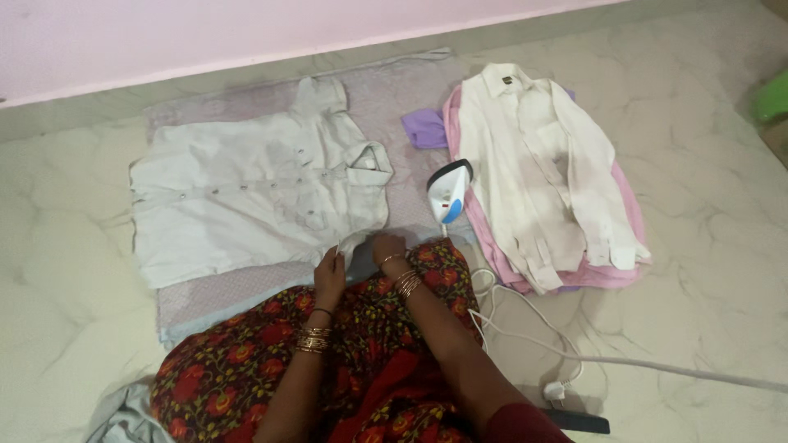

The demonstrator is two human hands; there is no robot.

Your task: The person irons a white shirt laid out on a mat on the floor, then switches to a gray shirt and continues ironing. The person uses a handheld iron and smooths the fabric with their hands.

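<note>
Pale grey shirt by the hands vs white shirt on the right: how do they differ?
The pale grey shirt lies spread flat on a lilac cloth; the white shirt tops a stack of pink and purple clothes. The grey one lies sideways, collar to the right; the white one's collar points toward the wall. Both hands, left hand and right hand, touch the grey shirt's edge; none touch the white. Both are collared and buttoned.

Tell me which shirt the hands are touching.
The pale grey shirt spread flat alone on the cloth, left of the iron; the white shirt tops the pile.
</note>
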